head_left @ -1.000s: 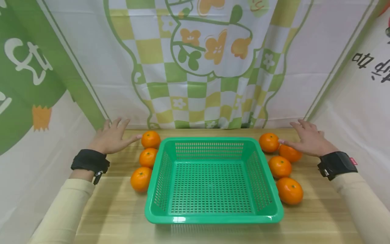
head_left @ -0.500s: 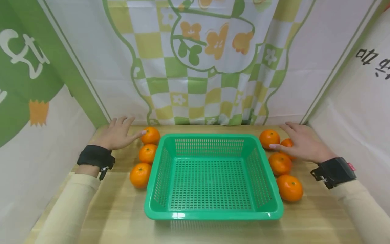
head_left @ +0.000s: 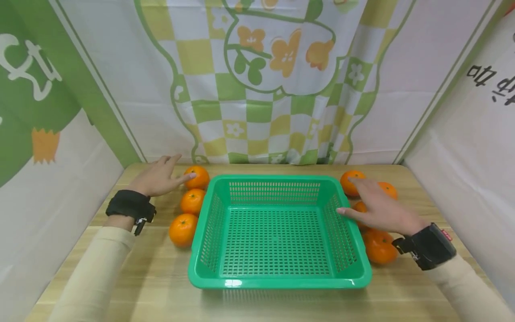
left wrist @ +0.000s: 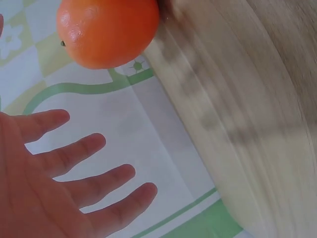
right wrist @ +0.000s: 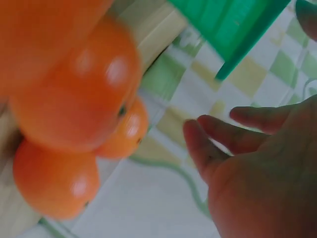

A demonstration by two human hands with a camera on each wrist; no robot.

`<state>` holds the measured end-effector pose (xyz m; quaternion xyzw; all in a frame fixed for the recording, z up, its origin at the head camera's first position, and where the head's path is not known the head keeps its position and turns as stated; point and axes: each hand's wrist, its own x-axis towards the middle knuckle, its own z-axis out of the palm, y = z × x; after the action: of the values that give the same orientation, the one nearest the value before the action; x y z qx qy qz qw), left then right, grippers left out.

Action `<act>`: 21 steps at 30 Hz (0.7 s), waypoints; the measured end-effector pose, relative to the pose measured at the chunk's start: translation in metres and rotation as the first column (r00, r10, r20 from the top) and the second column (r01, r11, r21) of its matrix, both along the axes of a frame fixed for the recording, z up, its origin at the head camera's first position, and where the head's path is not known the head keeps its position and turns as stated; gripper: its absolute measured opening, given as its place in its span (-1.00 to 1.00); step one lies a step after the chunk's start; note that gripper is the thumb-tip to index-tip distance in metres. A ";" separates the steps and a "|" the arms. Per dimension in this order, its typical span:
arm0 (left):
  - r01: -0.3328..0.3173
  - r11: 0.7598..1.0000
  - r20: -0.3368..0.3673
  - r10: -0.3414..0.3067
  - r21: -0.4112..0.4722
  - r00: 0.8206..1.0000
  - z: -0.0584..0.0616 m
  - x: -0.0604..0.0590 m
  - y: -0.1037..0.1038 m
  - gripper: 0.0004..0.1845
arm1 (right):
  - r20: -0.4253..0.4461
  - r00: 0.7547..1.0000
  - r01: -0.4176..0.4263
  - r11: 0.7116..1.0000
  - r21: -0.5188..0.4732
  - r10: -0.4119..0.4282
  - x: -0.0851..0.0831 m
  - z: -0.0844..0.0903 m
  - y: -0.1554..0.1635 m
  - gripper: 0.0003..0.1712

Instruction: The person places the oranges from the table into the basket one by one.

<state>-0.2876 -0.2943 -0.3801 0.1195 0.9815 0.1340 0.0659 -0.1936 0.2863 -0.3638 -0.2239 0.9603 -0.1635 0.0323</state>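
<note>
Since the earlier frame the right hand (head_left: 378,208) has slid inward over the oranges (head_left: 378,246) beside the green basket (head_left: 277,279), fingers spread, thumb at its rim. Left hand (head_left: 158,181) stays flat, fingertip touching the far-left orange (head_left: 198,175) on the tabletop (head_left: 161,286).

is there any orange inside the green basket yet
No, the green basket shows only its bare mesh floor in the head view, and the oranges all lie on the table beside it.
</note>
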 end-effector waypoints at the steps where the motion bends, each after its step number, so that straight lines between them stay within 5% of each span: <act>1: -0.003 1.000 0.006 0.003 0.006 1.000 -0.001 0.000 0.000 0.12 | -0.002 1.000 -0.004 1.000 -0.005 0.004 0.003 0.000 -0.002 0.09; 7: -0.002 0.999 0.025 0.000 0.052 1.000 -0.011 -0.008 0.002 0.12 | 0.053 0.998 -0.019 0.995 -0.099 0.025 0.019 0.000 -0.017 -0.02; 12: 0.065 0.992 0.027 -0.068 0.110 0.997 -0.018 -0.015 0.003 -0.01 | 0.103 0.994 -0.024 0.983 -0.180 0.043 0.029 -0.006 -0.029 -0.09; 21: 0.081 0.970 0.062 -0.098 0.228 0.993 -0.031 -0.025 0.005 0.05 | 0.249 0.967 0.109 0.970 -0.219 -0.053 0.039 -0.012 -0.039 0.23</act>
<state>-0.3130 -0.2894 -0.4108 0.1653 0.9505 0.2456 0.0938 -0.1549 0.2472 -0.3759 -0.1650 0.9320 -0.3012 0.1158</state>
